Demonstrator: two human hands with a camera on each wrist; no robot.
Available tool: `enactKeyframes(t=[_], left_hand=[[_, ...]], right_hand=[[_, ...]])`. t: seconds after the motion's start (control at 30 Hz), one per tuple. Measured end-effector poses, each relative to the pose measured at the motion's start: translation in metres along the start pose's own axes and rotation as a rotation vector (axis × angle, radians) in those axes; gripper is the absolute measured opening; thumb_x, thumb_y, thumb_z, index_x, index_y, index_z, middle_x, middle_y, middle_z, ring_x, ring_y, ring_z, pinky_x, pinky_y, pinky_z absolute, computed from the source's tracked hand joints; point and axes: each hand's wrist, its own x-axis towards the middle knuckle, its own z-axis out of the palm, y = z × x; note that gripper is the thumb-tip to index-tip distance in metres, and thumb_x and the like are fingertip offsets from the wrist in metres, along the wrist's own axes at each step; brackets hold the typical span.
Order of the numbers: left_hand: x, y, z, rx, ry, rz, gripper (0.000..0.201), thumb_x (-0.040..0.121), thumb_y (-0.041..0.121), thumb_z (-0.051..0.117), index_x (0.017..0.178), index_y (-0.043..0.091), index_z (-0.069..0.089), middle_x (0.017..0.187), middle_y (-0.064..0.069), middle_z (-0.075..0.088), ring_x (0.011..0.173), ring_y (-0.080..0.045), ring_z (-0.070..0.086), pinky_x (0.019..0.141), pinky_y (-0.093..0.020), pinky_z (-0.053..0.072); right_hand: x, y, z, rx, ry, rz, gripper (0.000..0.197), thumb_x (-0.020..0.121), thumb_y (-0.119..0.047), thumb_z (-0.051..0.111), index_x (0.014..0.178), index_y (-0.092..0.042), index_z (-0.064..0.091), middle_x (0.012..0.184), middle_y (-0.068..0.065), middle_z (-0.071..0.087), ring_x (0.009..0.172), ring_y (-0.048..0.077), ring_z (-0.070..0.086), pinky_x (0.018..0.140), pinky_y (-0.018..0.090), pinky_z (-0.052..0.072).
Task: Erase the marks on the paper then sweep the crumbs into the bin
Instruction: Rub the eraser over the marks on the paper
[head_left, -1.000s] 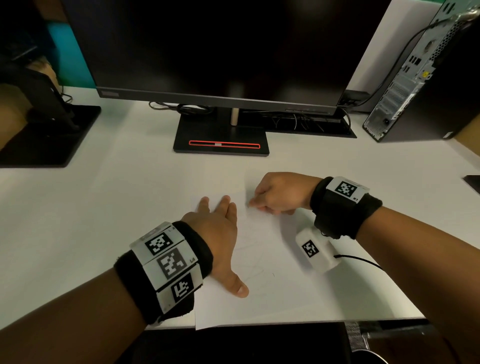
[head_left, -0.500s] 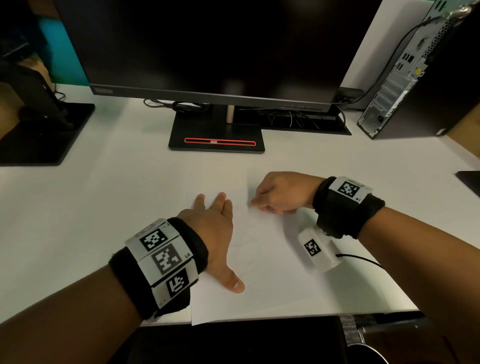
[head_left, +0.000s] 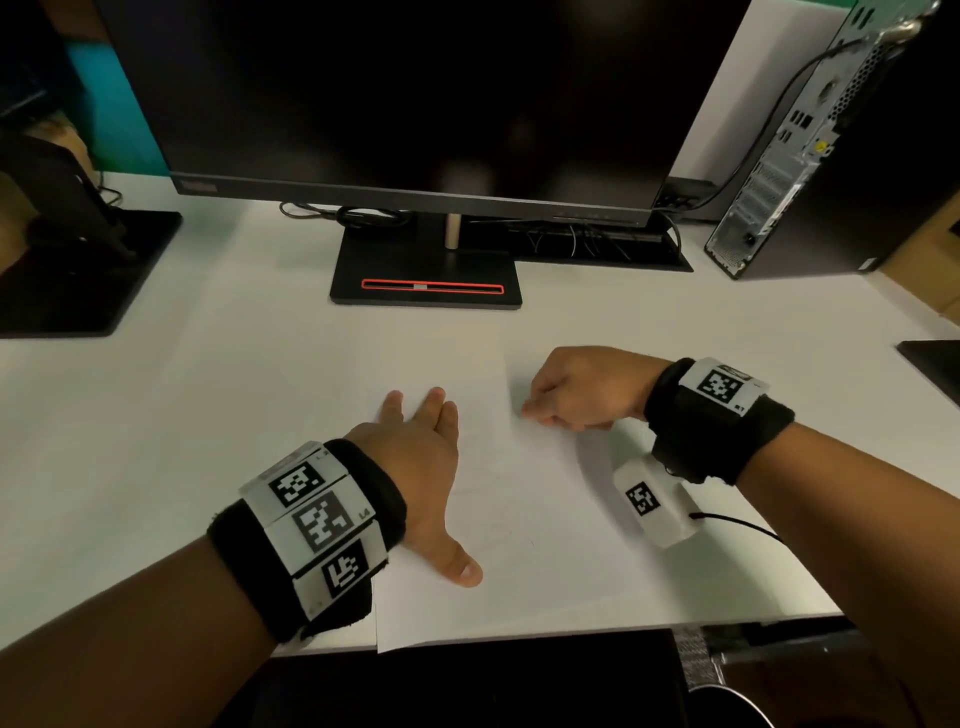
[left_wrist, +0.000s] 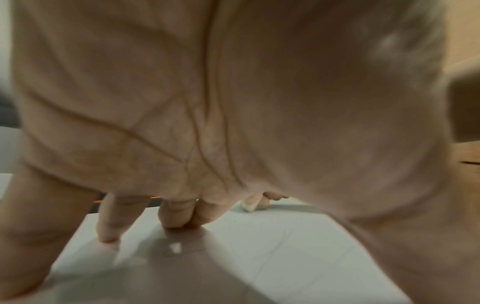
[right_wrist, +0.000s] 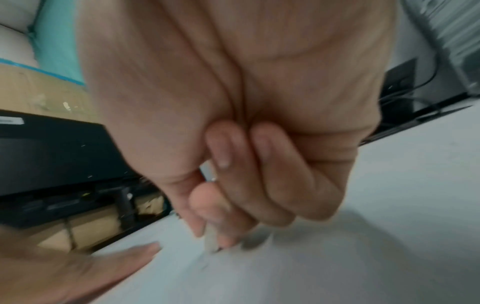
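Observation:
A white sheet of paper (head_left: 545, 561) with faint pencil marks lies on the white desk (head_left: 182, 415), its near edge jutting past the desk's front. My left hand (head_left: 421, 447) lies flat on the sheet's left part, fingers straight and thumb spread. My right hand (head_left: 566, 389) is curled at the sheet's far part and pinches a small white eraser (right_wrist: 211, 239), also seen as the eraser (left_wrist: 249, 204), with its tip down on the paper (right_wrist: 285, 277). Tiny dark crumbs dot the paper (left_wrist: 285, 236) near it. No bin shows clearly.
A dark monitor (head_left: 415, 104) on a black stand (head_left: 426, 280) fills the back of the desk. A computer tower (head_left: 810, 156) stands back right, with cables behind. Another black stand base (head_left: 78, 270) sits far left. A dark object (head_left: 935, 364) lies at the right edge.
My right hand with the eraser has shifted only slightly on the paper. My left hand stays pressed flat in the same spot.

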Motion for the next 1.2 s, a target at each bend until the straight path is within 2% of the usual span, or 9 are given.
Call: enactKeyframes(t=[0.17,0.27,0.4,0.47,0.57,0.67,0.87,1.07,1.2], left_hand=[[-0.002,0.0,-0.001,0.029,0.012,-0.007,0.154,0.058,0.086,0.069,0.152,0.01,-0.027,0.16,-0.002,-0.034,0.15,-0.037,-0.018,0.117,-0.051,0.029],[-0.001,0.0,-0.001,0.075,0.033,-0.012,0.154,0.057,0.089,0.066,0.154,0.01,-0.023,0.162,-0.002,-0.029,0.152,-0.037,-0.012,0.114,-0.049,0.032],[-0.002,0.002,0.001,0.095,0.057,-0.009,0.153,0.056,0.09,0.065,0.156,0.011,-0.019,0.164,-0.001,-0.026,0.152,-0.036,-0.008,0.115,-0.049,0.031],[-0.003,-0.002,0.001,0.083,0.055,-0.017,0.154,0.055,0.09,0.065,0.155,0.011,-0.021,0.163,0.0,-0.028,0.152,-0.035,-0.009,0.117,-0.049,0.03],[-0.003,-0.002,0.0,0.078,0.045,-0.014,0.155,0.054,0.091,0.064,0.155,0.012,-0.023,0.162,0.0,-0.029,0.152,-0.034,-0.011,0.119,-0.049,0.028],[-0.003,-0.002,-0.001,0.084,0.046,-0.012,0.155,0.054,0.091,0.065,0.155,0.012,-0.023,0.162,-0.001,-0.029,0.152,-0.034,-0.01,0.119,-0.05,0.026],[-0.001,-0.003,0.001,0.118,0.067,-0.009,0.155,0.052,0.095,0.06,0.155,0.012,-0.021,0.164,-0.001,-0.026,0.152,-0.035,-0.005,0.116,-0.048,0.031],[-0.003,-0.002,0.0,0.097,0.051,-0.006,0.155,0.053,0.094,0.06,0.154,0.013,-0.024,0.163,0.001,-0.028,0.152,-0.034,-0.007,0.117,-0.049,0.03],[-0.001,0.002,0.0,0.042,0.077,0.026,0.156,0.053,0.091,0.065,0.151,0.018,-0.032,0.163,0.002,-0.027,0.152,-0.033,-0.009,0.117,-0.051,0.03]], right_hand=[[-0.033,0.015,0.006,0.806,0.219,0.007,0.029,0.099,-0.026,0.064,0.075,-0.01,0.06,0.064,0.011,0.06,0.044,0.018,0.046,0.042,0.024,0.039],[-0.073,-0.004,0.052,1.333,-0.051,-0.001,0.022,0.091,-0.028,0.065,0.08,-0.009,0.061,0.085,0.024,0.072,0.063,0.028,0.071,0.055,0.03,0.058],[-0.098,-0.015,0.107,1.458,-0.304,0.041,0.024,0.095,-0.028,0.062,0.09,-0.005,0.059,0.109,0.037,0.07,0.099,0.043,0.073,0.078,0.042,0.064],[-0.087,-0.003,0.102,1.59,-0.106,0.129,0.026,0.102,-0.026,0.053,0.088,-0.005,0.058,0.106,0.036,0.071,0.094,0.042,0.075,0.084,0.046,0.061],[-0.075,0.029,0.078,1.909,0.537,0.122,0.025,0.105,-0.023,0.049,0.083,-0.012,0.054,0.096,0.025,0.07,0.084,0.035,0.075,0.08,0.041,0.062],[-0.085,0.025,0.072,1.927,0.678,-0.011,0.026,0.105,-0.024,0.052,0.082,-0.012,0.054,0.11,0.024,0.067,0.101,0.036,0.071,0.084,0.039,0.06],[-0.074,-0.025,0.108,1.644,-0.004,0.033,0.031,0.104,-0.024,0.052,0.079,-0.007,0.058,0.12,0.036,0.066,0.108,0.046,0.07,0.096,0.048,0.057],[-0.045,0.028,0.061,1.999,0.816,0.109,0.03,0.107,-0.027,0.05,0.082,-0.011,0.054,0.108,0.021,0.06,0.094,0.033,0.066,0.089,0.04,0.057],[-0.059,0.003,0.06,1.944,0.603,-0.007,0.03,0.107,-0.025,0.049,0.082,-0.011,0.054,0.11,0.022,0.064,0.103,0.035,0.067,0.095,0.041,0.057]])
